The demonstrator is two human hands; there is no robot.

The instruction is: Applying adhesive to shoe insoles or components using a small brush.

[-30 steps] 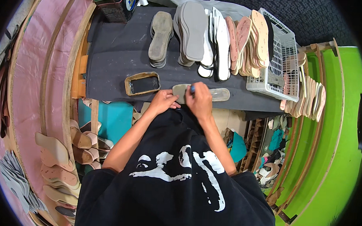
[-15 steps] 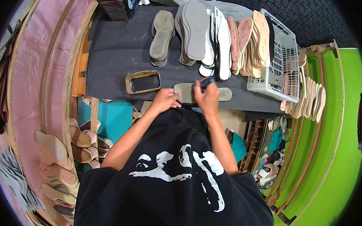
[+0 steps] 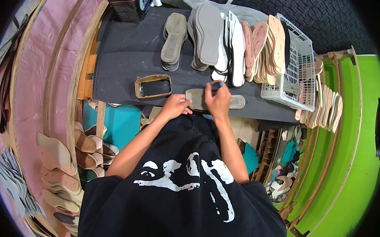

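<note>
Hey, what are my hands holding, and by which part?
Your right hand holds a blue-ended tool, its grasped part hidden inside the hand. Your left hand touches the grayish sole at its left end; whether it grips is unclear.

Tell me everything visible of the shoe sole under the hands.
The grey-beige shoe sole lies flat, lengthwise left to right, near the front edge of the dark-covered table. Its ends are rounded; the right one shows a paler rim. The left hand touches its left end; the right hand, gripping a blue object, hides its middle. Material is unclear.
</note>
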